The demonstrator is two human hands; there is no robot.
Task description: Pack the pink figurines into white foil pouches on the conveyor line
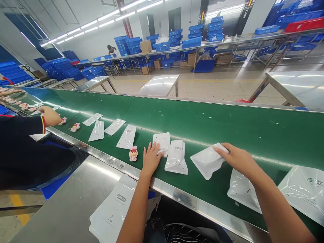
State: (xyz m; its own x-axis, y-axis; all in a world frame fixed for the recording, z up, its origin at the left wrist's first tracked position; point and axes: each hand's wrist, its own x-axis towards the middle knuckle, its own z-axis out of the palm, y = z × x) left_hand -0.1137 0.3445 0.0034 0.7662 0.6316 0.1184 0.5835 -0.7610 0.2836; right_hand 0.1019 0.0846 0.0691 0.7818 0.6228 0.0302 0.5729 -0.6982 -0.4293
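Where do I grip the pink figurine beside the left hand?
Pinch the pink figurine across its body, below the head, coming from above and the near side. Its ears point away, close to a white pouch, while green belt shows bare at its near end, so that looks clearest.

Bright light from ceiling tubes (150,6); glare streaks the green belt (227,131); wide-angle stretching towards the edges
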